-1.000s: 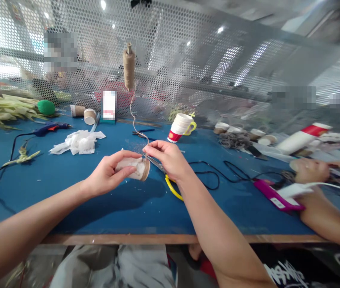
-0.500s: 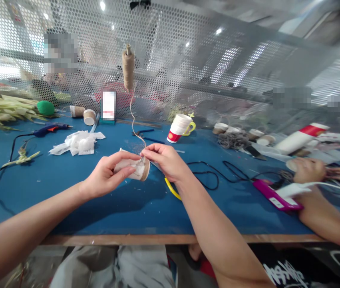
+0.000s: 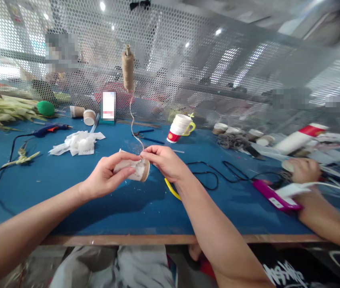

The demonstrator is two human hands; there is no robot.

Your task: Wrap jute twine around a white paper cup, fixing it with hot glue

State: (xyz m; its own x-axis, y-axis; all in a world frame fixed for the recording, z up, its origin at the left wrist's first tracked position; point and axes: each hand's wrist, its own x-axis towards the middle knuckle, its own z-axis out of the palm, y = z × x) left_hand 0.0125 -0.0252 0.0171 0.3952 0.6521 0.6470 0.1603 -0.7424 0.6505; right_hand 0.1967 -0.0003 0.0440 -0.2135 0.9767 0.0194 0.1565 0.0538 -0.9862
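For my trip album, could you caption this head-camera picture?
The left hand holds a small cup; the right hand pinches twine leading up to a spool.

Tan twine [image 3: 133, 119] runs down to the brown-banded end of a sideways white cup [image 3: 139, 173].

No word, brand or number can be read with certainty; bold white lettering [image 3: 285, 274] in a graffiti-like hand stands on black cloth [image 3: 304, 260] at the lower right, its characters too stylised and blurred to spell out; the stacked white cups [image 3: 181, 125] bear a red band with a small yellow emblem [image 3: 170, 135], too small to identify; the phone-like screen [image 3: 108, 105] is pixelated, leaving just a reddish strip near its bottom; pale panels [image 3: 275, 203] on the purple power strip [image 3: 265, 190] show nothing legible.
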